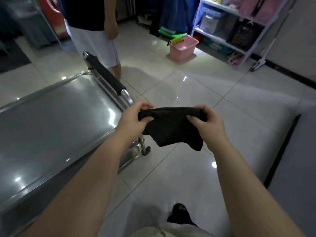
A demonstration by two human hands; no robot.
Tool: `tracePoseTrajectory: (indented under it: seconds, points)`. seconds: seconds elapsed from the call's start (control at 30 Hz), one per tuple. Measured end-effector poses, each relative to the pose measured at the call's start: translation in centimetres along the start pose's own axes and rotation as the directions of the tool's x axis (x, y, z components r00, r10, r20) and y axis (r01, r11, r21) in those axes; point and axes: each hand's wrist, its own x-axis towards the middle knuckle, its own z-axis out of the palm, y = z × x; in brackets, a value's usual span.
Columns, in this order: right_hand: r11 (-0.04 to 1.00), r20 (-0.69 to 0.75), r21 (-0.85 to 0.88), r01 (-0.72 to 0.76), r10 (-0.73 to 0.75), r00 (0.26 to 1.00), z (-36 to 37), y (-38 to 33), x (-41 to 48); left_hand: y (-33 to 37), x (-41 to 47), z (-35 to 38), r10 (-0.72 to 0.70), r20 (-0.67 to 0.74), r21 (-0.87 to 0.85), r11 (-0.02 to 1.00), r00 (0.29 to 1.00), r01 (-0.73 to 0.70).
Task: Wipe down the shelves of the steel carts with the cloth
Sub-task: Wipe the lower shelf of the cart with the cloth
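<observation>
Writing: any print on the red cabinet (53,16) at the far left is too blurred to read.
Cloth: a dark cloth (172,129) is stretched between both hands and held in the air over the tiled floor (188,93). Its lower part hangs loose below them.
Left hand: the left hand (135,117) pinches the cloth's upper left corner, with the fingers (145,105) curled over the top edge and the thumb under it.
Right hand: the right hand (205,120) grips the upper right corner, its fingers (203,108) folded round the bunched edge.
Cloth against cart: it hangs just beside the handle-end corner of the steel cart (51,120), off the top shelf and not touching it.
Cart: the bare top shelf gleams. A black-padded handle (104,74) runs along its far end, and part of a lower shelf (131,151) shows beneath the near corner.
Bystander: a person (92,31) in a dark top and white shorts stands beyond the handle.
Background: a pink basin (183,47) sits on the floor near a white storage rack (227,23).
</observation>
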Motion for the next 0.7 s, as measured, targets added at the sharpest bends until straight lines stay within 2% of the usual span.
tracePoseTrajectory:
  seconds: [0.13, 0.27, 0.43, 0.57, 0.7]
  points:
    - [0.998, 0.047, 0.001, 0.064, -0.064, 0.997, -4.7, -0.3, 7.5, 2.0, 6.0, 4.8, -0.054, -0.101, -0.054, 0.997, 0.993, 0.049]
    - [0.994, 0.078, -0.006, 0.108, -0.107, 0.991, -6.5, -0.6, 15.7, 3.1, 12.1, 7.2, -0.021, -0.211, -0.020, 1.000, 0.977, 0.017]
    - [0.996, 0.117, 0.024, 0.088, -0.090, 0.989, -4.4, -0.1, 26.2, 1.5, 20.8, 6.7, -0.203, -0.273, -0.043, 0.979, 0.940, 0.199]
    - [0.993, 0.134, 0.079, 0.089, -0.099, 0.986, -1.3, -1.1, 35.7, -0.6, 30.3, 5.1, -0.188, -0.393, -0.085, 0.982, 0.900, 0.168]
    - [0.992, 0.175, 0.038, 0.121, -0.126, 0.976, 1.1, -2.9, 45.0, -2.0, 39.8, 3.3, -0.223, -0.418, -0.175, 0.971, 0.881, 0.163]
